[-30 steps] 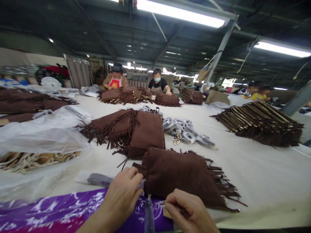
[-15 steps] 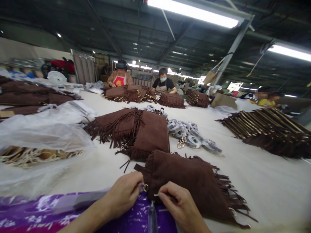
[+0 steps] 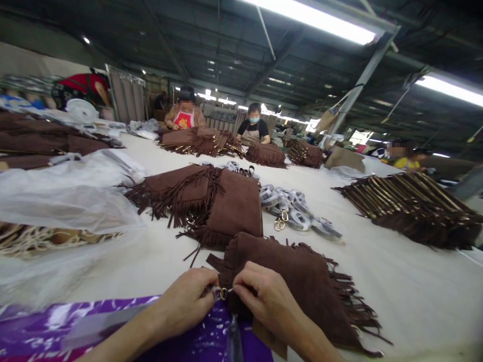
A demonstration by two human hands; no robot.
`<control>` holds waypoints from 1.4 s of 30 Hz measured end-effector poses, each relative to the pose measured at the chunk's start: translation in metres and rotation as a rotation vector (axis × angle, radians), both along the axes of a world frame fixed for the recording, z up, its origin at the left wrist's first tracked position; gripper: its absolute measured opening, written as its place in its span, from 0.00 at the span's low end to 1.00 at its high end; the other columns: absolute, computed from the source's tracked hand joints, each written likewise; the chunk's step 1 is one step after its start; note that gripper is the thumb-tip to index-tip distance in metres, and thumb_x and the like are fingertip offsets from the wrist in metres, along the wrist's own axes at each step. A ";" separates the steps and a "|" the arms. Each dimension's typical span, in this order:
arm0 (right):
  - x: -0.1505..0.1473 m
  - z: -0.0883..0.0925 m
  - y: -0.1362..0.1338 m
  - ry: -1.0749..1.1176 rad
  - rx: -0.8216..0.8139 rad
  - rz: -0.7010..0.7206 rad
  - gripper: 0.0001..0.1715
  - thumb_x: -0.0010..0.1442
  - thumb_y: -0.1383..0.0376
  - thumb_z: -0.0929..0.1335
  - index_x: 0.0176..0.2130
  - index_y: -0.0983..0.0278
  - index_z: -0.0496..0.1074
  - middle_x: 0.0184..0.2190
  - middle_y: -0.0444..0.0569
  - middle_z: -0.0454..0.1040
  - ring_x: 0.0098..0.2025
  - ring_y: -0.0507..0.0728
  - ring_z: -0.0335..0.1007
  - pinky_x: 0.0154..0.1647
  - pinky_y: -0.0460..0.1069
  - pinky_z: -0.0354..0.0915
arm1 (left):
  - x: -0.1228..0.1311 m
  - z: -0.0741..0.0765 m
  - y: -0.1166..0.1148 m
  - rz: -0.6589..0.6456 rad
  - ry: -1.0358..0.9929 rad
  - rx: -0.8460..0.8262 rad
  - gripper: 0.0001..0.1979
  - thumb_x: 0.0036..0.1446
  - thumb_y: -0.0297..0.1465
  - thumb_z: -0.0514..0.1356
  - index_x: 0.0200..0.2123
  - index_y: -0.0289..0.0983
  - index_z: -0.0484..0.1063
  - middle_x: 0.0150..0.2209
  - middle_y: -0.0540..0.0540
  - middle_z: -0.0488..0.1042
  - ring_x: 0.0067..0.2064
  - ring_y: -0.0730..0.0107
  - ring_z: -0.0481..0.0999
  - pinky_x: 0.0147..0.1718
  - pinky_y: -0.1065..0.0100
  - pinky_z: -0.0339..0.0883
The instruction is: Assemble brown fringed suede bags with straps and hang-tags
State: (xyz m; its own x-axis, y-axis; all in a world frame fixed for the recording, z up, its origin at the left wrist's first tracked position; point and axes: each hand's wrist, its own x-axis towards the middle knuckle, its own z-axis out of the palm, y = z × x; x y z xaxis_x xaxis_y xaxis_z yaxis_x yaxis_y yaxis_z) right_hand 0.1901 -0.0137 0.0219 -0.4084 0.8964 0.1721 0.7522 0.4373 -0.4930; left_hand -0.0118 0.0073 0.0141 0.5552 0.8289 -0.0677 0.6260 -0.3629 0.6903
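My left hand (image 3: 188, 299) is closed in a pinch on a gold metal clasp (image 3: 222, 293), with a bit of clear plastic at its fingertips. Right beside it, my right hand (image 3: 266, 294) pinches the end of a thin white string (image 3: 231, 289) close to the clasp. A dark brown fringed suede bag (image 3: 298, 271) lies flat just behind both hands. From under my right hand hangs a brown card tag (image 3: 269, 339). A plastic-wrapped strap (image 3: 234, 337) runs down below the hands over purple printed plastic sheeting (image 3: 181, 342).
More fringed brown bags (image 3: 237, 201) lie ahead. Wrapped straps with gold hooks (image 3: 300, 218) are heaped beside them. A row of stacked bags (image 3: 415, 201) sits at right, clear plastic (image 3: 68, 201) at left. Two co-workers (image 3: 254, 130) (image 3: 185, 118) sit across the white table (image 3: 400, 281).
My right hand has moved left and up, bringing the white string to the gold clasp. The brown card tag has come into sight under it. My left hand has barely shifted.
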 end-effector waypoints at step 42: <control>-0.005 -0.016 0.000 0.006 -0.044 0.204 0.09 0.57 0.75 0.68 0.34 0.62 0.71 0.31 0.43 0.75 0.34 0.53 0.71 0.35 0.43 0.60 | -0.008 0.012 -0.025 -0.014 -0.165 -0.228 0.08 0.48 0.26 0.53 0.31 0.39 0.71 0.30 0.53 0.72 0.35 0.68 0.70 0.33 0.71 0.60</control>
